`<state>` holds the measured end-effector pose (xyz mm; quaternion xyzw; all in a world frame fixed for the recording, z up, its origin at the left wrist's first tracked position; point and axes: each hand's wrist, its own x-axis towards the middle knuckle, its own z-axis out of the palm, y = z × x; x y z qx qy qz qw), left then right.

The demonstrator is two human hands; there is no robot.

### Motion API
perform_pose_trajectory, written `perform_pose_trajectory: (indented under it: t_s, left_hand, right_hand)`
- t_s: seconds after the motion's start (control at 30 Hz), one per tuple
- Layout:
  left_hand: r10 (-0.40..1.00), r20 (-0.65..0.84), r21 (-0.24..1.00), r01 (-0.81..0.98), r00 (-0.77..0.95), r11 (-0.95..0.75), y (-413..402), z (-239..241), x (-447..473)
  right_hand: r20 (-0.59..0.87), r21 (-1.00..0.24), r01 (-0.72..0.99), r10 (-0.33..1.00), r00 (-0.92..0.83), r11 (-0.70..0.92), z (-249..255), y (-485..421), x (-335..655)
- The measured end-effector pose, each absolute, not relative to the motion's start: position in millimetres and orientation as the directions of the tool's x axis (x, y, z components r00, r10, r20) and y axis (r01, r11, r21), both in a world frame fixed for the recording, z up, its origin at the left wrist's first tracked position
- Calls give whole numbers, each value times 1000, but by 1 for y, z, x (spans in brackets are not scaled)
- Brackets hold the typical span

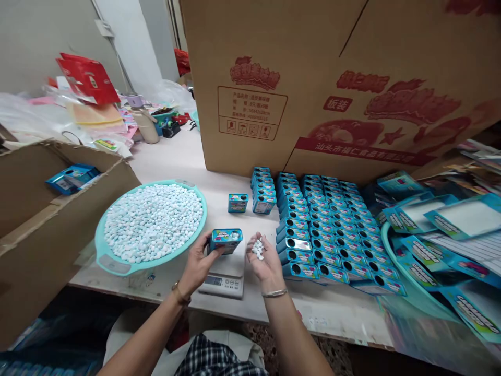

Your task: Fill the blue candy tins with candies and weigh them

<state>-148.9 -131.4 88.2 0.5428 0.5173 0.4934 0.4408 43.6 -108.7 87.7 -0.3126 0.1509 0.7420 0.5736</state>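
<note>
My left hand (198, 261) grips a small blue candy box (226, 236) by its side, its lettered top facing up and pale candies showing at the opening on the right. Palm up and cupped, my right hand (268, 263) holds a little heap of white candies (258, 248) beside that box. Beneath the box stands a small white digital scale (223, 284), whose upper part is partly hidden. To the left, a turquoise basin (102, 245) is filled with pale blue and white candies (156, 222). One more blue box (238, 202) stands just behind the scale.
Rows of blue boxes (324, 224) with round dark openings stand to the right. Behind them rises a large printed carton (305, 94). An open carton (66, 209) sits at the left; a turquoise tub (395, 256) heaped with flat blue packaging (465, 216) stands far right.
</note>
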Motion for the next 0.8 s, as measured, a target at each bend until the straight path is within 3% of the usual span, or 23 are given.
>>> perform_pose_trajectory:
  t_s: [0.1, 0.2, 0.37, 0.53, 0.8]
  left_hand:
    - [1000, 16, 1000, 0, -18, -16, -127, 63, -147]
    - [1000, -3, 1000, -11, 29, 4, -127, 53, -150]
    - [992, 77, 997, 2, 103, -77, -144, 70, -171]
    - [992, 125, 991, -40, -3, -125, -171, 94, -186]
    - [982, 187, 974, -124, -23, -189, -183, 101, -189]
  right_hand:
    - [-572, -177, -934, 804, -160, -312, 84, -109, 55]
    - [-536, -228, -920, 829, -156, -320, 84, -112, 65]
    - [-498, -311, -886, 853, -157, -344, 87, -121, 75]
    - [-481, -397, -840, 863, -153, -370, 87, -129, 78]
    - [-475, -351, -849, 857, -202, -395, 94, -129, 71]
